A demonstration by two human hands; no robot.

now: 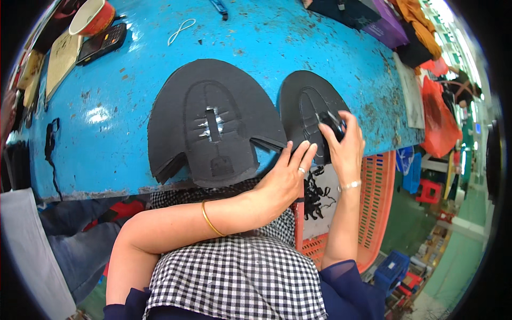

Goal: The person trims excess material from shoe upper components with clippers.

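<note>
A large black rounded piece (166, 112), perhaps foam or fabric, lies on the blue table. Its centre has a raised outline, a slot and silvery marks, and its two lower flaps stick out. Beside it on the right lies a smaller-looking black piece (306, 85) with a similar outline. My left hand (285, 173) rests on that piece's near edge, fingers stretched and pressing flat. Over its right side my right hand (345, 146) pinches a small shiny black tool (332, 124) between thumb and fingers. The tool's exact kind is blurred and partly covered.
The blue table (245, 40) holds a red and white tub (93, 18), a dark handheld device (101, 44), a white cord loop (182, 31) and a black strip (50, 141). An orange basket (376, 197) with black scraps (316, 200) stands below its near edge. A red bag (440, 120) hangs right.
</note>
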